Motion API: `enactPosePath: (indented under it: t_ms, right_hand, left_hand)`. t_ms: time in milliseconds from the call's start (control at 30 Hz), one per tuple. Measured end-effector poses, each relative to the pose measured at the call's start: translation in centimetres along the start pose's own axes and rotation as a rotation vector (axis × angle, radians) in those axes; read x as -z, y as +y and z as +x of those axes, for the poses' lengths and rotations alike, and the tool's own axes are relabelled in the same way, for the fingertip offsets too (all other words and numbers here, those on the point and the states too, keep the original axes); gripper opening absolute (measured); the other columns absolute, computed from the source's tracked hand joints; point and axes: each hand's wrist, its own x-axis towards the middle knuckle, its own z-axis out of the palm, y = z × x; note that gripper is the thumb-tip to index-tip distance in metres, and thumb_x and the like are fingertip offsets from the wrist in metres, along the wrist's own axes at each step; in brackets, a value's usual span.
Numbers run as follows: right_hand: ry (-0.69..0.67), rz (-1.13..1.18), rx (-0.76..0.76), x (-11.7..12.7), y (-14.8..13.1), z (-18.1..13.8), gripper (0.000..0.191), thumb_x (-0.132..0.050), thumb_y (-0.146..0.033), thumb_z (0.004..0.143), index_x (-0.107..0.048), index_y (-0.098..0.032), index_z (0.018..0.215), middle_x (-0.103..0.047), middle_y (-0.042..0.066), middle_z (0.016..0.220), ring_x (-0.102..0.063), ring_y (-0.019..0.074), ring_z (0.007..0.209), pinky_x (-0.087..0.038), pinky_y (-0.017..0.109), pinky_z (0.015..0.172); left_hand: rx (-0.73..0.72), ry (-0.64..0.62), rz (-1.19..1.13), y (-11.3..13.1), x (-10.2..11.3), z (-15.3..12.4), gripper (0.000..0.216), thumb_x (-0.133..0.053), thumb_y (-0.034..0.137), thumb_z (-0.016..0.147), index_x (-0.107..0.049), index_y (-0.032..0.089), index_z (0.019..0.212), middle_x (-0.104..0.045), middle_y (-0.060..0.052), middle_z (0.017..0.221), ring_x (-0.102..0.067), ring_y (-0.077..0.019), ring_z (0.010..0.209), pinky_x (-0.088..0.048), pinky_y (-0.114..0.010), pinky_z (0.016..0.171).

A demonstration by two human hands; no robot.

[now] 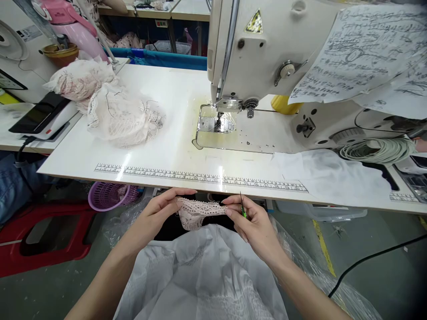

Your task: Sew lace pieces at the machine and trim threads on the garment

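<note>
A strip of pale pink lace (196,213) is stretched between my two hands, just below the front edge of the white sewing table. My left hand (163,206) pinches its left end between thumb and fingers. At the other end, my right hand (250,220) pinches the lace with thumb and forefinger. The same hand also carries a small thread snipper (243,209) with a dark pointed blade and green part; most of it is hidden by the fingers. Below the hands, white cloth (207,271) covers my lap.
The sewing machine (260,49) stands beyond my hands, with a printed ruler (200,177) along the table edge. Lace pieces (123,115) are heaped at left, white fabric (333,175) lies right. A purple basket (106,195) and red stool (50,235) are below left.
</note>
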Motion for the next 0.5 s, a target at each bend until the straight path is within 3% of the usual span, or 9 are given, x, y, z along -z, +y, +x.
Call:
enactPosePath:
  t_ms: [500]
  right_hand:
    - [-0.012, 0.004, -0.008, 0.00, -0.13, -0.04, 0.022, -0.063, -0.041, 0.089, -0.063, -0.020, 0.097, -0.061, -0.001, 0.079, -0.028, -0.0005, 0.036, -0.022, 0.021, 0.037]
  left_hand:
    - [0.019, -0.010, -0.066, -0.34, 0.04, 0.05, 0.029, -0.051, 0.040, 0.098, -0.063, 0.033, 0.123, -0.059, 0.001, 0.133, -0.051, -0.0223, 0.124, -0.040, -0.029, 0.099]
